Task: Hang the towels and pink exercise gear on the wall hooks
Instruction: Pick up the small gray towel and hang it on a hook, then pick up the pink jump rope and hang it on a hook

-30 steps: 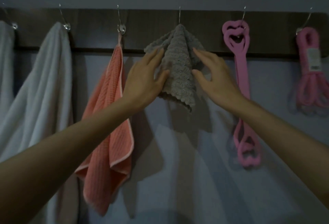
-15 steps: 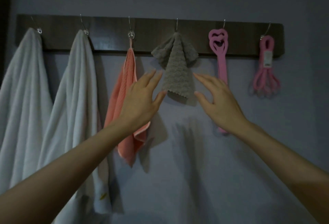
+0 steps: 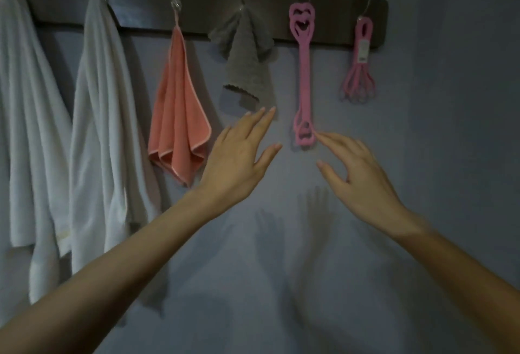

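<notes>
A dark wooden hook rail [image 3: 332, 21] runs across the wall. From its hooks hang two white towels [image 3: 25, 106] [image 3: 104, 117], a coral towel [image 3: 177, 111], a small grey towel [image 3: 244, 52], a long pink resistance band [image 3: 304, 72] and a coiled pink rope [image 3: 361, 64]. My left hand [image 3: 239, 154] hovers below the grey towel with fingers stretched out, touching nothing. My right hand [image 3: 357, 173] is level with the band's lower end, fingers relaxed and holding nothing.
The bare blue-grey wall [image 3: 439, 156] stretches below and to the right of the rail. Shadows of both hands fall on it under my wrists.
Both hands have let go of the grey towel and drawn back and down from it. The view has pulled away, so the whole rail shows.
</notes>
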